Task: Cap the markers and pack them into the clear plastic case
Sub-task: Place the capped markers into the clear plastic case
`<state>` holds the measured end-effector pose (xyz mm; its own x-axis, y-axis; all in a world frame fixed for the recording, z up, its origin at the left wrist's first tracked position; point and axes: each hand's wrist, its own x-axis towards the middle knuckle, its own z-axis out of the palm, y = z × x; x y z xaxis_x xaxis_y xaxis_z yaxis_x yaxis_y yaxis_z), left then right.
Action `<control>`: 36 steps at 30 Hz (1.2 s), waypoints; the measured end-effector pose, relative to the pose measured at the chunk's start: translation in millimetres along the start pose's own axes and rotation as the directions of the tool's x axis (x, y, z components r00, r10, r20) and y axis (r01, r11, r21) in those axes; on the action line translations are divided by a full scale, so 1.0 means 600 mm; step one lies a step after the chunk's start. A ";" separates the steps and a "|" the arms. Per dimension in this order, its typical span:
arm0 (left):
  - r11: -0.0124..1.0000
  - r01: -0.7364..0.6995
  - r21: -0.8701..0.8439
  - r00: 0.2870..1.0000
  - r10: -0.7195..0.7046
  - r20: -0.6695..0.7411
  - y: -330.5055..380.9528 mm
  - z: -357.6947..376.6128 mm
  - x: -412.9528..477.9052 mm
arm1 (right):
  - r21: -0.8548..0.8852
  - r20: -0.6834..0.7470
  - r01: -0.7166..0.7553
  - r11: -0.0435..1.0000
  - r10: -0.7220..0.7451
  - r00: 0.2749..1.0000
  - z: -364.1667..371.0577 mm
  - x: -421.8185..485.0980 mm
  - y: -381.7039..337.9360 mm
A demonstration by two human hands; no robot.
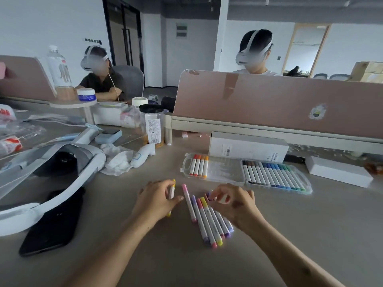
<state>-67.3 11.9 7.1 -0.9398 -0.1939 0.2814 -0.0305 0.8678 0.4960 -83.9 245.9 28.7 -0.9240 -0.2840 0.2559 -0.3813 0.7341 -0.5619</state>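
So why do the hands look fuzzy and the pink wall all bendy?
In the head view the right hand is blurred, the left hand gripping the yellow marker sharper; the wide-angle lens bends the edges of the pink divider; the light is dim.

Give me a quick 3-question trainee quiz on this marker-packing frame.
1. True or false: the left hand holds a yellow marker.
2. Which half of the open case holds fewer markers? A) left half B) right half
3. Fill the gap: the right hand is at a pile of loose ___ on the table.
Key: 1 true; 2 A; 3 markers.
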 end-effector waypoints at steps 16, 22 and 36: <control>0.975 0.142 -0.173 0.990 -0.137 0.042 0.002 -0.021 -0.006 | -0.255 0.101 -0.035 0.966 0.063 0.993 0.015 -0.023 -0.022; 0.909 0.172 -0.380 0.985 -0.155 0.074 -0.009 -0.027 0.003 | -0.241 0.061 -0.035 0.970 0.051 0.997 0.027 -0.018 -0.024; 0.672 0.250 -0.697 0.961 -0.086 0.262 0.044 -0.031 0.042 | 0.584 -0.026 -0.234 0.777 0.306 0.952 -0.006 0.023 0.015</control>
<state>-85.4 21.3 42.8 -0.9899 -0.1411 0.0130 -0.0179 0.2161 0.9762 -100.1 250.9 29.9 -0.9953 -0.0291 0.0922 -0.0966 0.2771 -0.9560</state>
